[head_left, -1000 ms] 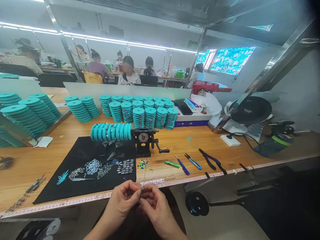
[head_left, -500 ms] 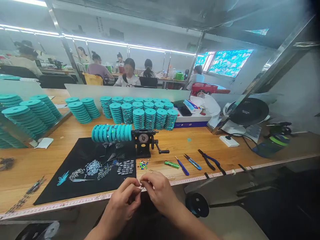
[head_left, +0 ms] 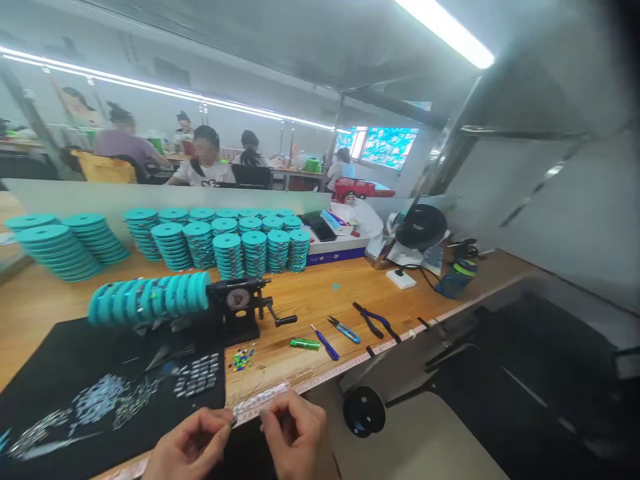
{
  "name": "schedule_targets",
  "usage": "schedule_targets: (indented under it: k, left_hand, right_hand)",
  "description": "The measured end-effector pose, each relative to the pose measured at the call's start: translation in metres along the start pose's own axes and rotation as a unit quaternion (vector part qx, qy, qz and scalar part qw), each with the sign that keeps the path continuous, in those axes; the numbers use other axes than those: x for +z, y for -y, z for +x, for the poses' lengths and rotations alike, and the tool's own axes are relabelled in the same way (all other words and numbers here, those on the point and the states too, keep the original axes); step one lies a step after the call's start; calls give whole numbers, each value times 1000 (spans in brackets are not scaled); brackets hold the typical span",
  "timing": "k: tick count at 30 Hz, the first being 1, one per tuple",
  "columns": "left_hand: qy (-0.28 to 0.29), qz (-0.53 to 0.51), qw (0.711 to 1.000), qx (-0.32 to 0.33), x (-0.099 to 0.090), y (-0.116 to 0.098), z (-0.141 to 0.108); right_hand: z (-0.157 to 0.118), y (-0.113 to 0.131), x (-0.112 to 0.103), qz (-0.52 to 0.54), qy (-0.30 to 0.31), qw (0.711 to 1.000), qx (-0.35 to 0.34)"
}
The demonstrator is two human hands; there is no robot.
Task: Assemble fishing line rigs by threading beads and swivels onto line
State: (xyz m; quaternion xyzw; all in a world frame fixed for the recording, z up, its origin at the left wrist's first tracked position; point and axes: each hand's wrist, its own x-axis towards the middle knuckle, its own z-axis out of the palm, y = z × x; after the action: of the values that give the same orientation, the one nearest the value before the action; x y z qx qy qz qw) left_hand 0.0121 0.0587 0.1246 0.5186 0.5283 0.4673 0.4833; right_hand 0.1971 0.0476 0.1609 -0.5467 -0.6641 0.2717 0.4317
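My left hand point(head_left: 193, 440) is closed in a pinch at the table's front edge. A thin dark strand point(head_left: 246, 398) and a tiny piece show at its fingertips, too small to name surely. A short way to the right, my right hand point(head_left: 296, 430) is also pinched closed; what its fingertips hold, if anything, is hidden. Beyond my left hand lies a black mat point(head_left: 150, 380) with grey oblong pieces point(head_left: 197, 375), pale blue small parts point(head_left: 100, 398) and metal fittings point(head_left: 135, 403). Small coloured beads point(head_left: 242, 359) lie on the wood beside the mat.
A black hand-crank winder point(head_left: 240, 307) carries a row of turquoise spools point(head_left: 150, 297). Stacked turquoise discs point(head_left: 227, 257) line the back. A green lighter point(head_left: 305, 344), blue pen-like tool point(head_left: 325, 343), snips point(head_left: 344, 330) and pliers point(head_left: 374, 321) lie right. Several people sit beyond the partition.
My hands have come apart; before, their fingertips met. The camera view has swung right, so the table things sit farther left in the picture.
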Motion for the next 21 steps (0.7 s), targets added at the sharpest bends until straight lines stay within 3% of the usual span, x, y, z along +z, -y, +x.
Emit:
schedule_targets:
  k: [3,5,6,9,10,13,15,18,21]
  left_hand:
    - [17,-52,998,-44,7,-13,-4]
    - [21,-75,995,-54,10,-20,-6]
    - [17,-80,995,-53,10,-22,-7]
    - [11,-56,998,-27,11,-27,-11]
    - [12,-35,999,-14,11,-28,-13]
    - [18,70,997,36,11,-28,-17]
    - [21,150,983,99,11,-27,-18]
    - [16,242,944,226,10,-25,-17]
    - [27,297,904,306,9,-21,-15]
  right_hand:
    - [-13,-8,10,182,128,967,123]
    - [-16,-11,18,265,184,937,134]
    - [-17,-11,21,262,185,940,116]
    - [-17,-11,18,113,122,986,-36]
    - [-16,-11,14,52,98,988,-105]
    - [-4,-8,2,-55,62,961,-265]
    - [12,-4,-1,-70,92,951,-286]
    - [40,1,1,-66,177,957,-222]
    - [61,3,8,-70,216,958,-176]
